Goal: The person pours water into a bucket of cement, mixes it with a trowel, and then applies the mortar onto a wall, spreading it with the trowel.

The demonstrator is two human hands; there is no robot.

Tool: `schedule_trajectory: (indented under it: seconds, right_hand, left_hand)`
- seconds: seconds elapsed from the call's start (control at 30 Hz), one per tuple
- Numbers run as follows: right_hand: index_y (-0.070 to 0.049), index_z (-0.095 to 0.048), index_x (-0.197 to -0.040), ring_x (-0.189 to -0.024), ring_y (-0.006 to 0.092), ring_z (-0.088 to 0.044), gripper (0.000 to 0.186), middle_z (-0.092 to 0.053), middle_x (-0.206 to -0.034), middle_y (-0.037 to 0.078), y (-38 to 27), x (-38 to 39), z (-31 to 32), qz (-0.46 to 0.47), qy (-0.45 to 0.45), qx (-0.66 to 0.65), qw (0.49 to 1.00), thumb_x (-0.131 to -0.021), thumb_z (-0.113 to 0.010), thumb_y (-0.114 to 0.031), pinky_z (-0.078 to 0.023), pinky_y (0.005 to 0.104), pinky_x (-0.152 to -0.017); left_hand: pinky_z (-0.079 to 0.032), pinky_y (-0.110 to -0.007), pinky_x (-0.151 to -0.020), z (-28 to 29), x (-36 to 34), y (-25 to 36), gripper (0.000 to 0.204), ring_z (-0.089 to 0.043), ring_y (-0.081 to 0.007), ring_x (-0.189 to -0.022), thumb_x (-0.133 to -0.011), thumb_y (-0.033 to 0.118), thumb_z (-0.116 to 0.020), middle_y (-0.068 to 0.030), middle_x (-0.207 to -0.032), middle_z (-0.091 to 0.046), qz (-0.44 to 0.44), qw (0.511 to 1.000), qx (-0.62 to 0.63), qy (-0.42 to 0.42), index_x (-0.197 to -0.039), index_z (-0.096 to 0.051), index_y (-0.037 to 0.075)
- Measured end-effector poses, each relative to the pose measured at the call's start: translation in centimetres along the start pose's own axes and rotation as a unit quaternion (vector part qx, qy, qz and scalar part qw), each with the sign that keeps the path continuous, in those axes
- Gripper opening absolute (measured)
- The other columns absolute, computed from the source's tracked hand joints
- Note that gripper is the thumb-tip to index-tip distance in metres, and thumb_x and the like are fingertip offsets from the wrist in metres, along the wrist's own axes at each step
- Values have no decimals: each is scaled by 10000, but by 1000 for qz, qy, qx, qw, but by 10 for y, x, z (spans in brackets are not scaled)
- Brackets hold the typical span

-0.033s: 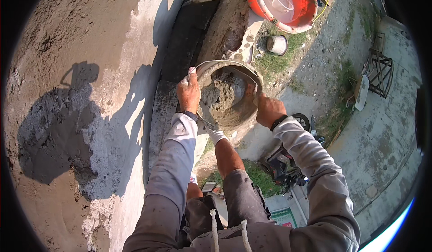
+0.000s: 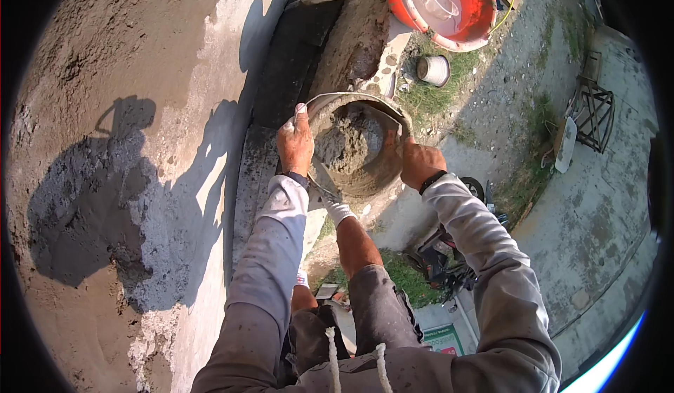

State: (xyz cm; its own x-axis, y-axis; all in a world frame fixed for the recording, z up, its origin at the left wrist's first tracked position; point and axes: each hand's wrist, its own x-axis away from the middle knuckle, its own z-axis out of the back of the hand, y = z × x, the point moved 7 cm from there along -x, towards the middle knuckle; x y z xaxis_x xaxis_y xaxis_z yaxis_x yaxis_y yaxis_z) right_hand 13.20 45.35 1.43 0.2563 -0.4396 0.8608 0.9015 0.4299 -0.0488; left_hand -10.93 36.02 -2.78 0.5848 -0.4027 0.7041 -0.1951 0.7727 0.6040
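Note:
A round mortar-caked bucket (image 2: 358, 186) is between my hands, its mouth facing up at me. Wet grey mortar (image 2: 346, 143) lies inside, heaped toward the left. My left hand (image 2: 295, 142) is closed on the bucket's left rim, thumb on top. At the right rim my right hand (image 2: 421, 161) is also closed, its fingertips reaching over the inside edge. A thin dark edge runs along the inner wall by those fingers; whether it is a tool or part of the bucket I cannot tell. The bucket's underside is hidden.
On the left is a wall (image 2: 91, 203) partly coated with mortar, bearing my shadow. An orange tub (image 2: 484, 14) of cloudy liquid stands beyond the bucket, near a small white pail (image 2: 433, 70). A metal frame (image 2: 595, 115) is far right; a parked motorbike (image 2: 439, 256) is below right.
My right hand has shifted slightly at the rim, and more of its fingers show inside the bucket. The left hand and the bucket look almost unmoved.

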Motion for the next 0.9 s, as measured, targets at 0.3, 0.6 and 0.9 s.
schedule_trajectory:
  seconds: [0.3,0.6,0.9]
  right_hand:
    - [73,-496,-1048,-753,372,-642,333,-641,-784,232,-40,24,-47,78,-14,-2,997,-799,-460,-145,-499,458,-690]
    - [-21,-542,-1050,-939,348,-614,401,-633,-958,229,20,11,-65,-79,-16,-119,990,-744,-563,-279,-478,430,-824]
    - [-49,-554,-1037,-1023,357,-515,257,-498,-1111,206,-65,-51,-41,63,188,-78,977,-811,-496,-155,-470,425,-810]
  left_hand:
    - [-447,-421,-683,9,2,-14,655,-603,-360,-725,-897,528,-436,-258,-787,-630,-7,1000,5,14,-887,-621,-100]
    - [-424,-423,-639,11,-13,-27,713,-557,-336,-635,-880,571,-432,-248,-683,-597,-24,999,-32,18,-877,-599,-123]
    - [-423,-419,-625,18,-7,-24,721,-556,-327,-621,-885,575,-418,-245,-650,-582,1,999,-48,13,-825,-597,-121]
